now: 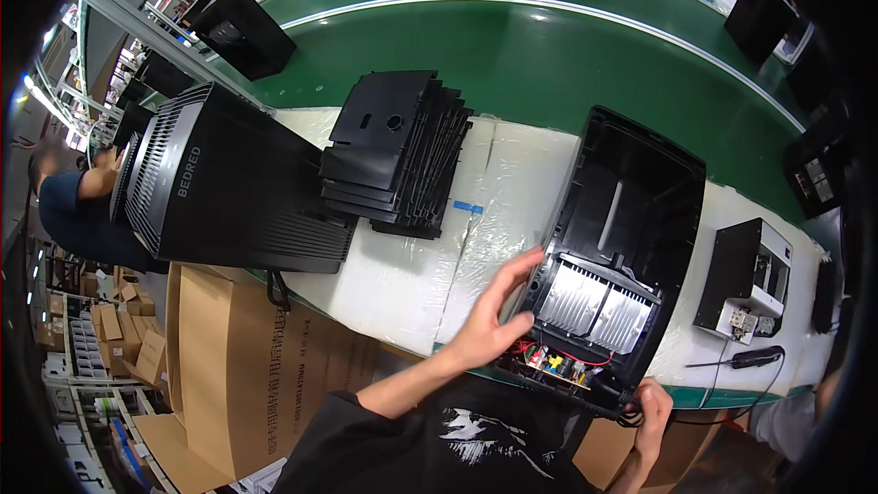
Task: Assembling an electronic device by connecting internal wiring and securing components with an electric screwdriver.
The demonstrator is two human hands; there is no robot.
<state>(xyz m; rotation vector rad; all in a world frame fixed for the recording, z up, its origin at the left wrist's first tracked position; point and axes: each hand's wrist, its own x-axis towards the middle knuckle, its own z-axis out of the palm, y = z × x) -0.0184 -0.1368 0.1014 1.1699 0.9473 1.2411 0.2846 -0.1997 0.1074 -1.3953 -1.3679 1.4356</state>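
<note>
A black appliance housing [654,174] lies on its back in front of me, its inside facing up. Two ribbed silvery metal plates [590,302] sit in it, and a circuit board [555,363] with coloured parts and red wires is at the near end. My left hand [498,316] rests against the housing's left edge, thumb and fingers stretched apart. At the near right corner, my right hand [651,412] has its fingers curled round the edge, beside a looped black cord [629,417]. What lies under those fingers is partly hidden.
Stacked black plastic panels [389,151] and an upright black appliance [238,183] stand to the left. On the right are a black-and-white device [750,279] and a corded black hand tool [757,359]. A green conveyor [512,55] runs behind; a cardboard box [247,366] stands below left.
</note>
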